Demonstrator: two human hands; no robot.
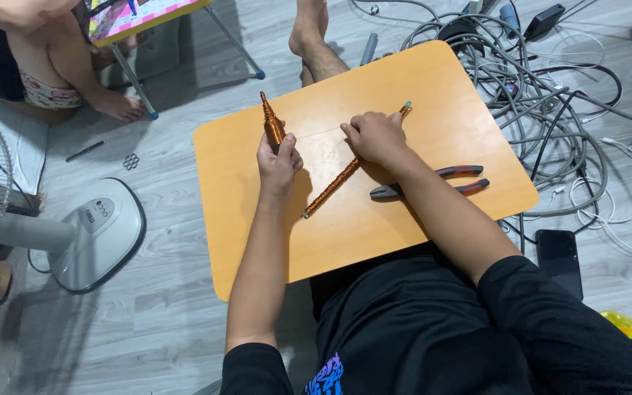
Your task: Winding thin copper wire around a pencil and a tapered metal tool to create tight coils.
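Left hand (278, 162) grips 1 upright copper-wound spool (272, 124); right hand (376, 137) clamps a copper-wrapped rod (334, 184) flat on the table (433, 80).

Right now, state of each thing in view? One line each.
Left hand: closed around the copper wire spool, held upright.
Copper wire spool: upright, tip up, above the lap table.
Right hand: pressing on the wire-wrapped rod.
Wire-wrapped rod: lying diagonally on the lap table.
Pliers: lying on the table, jaws shut, untouched.
Lap table: flat, over the person's legs.
Phone: on the floor, screen dark.
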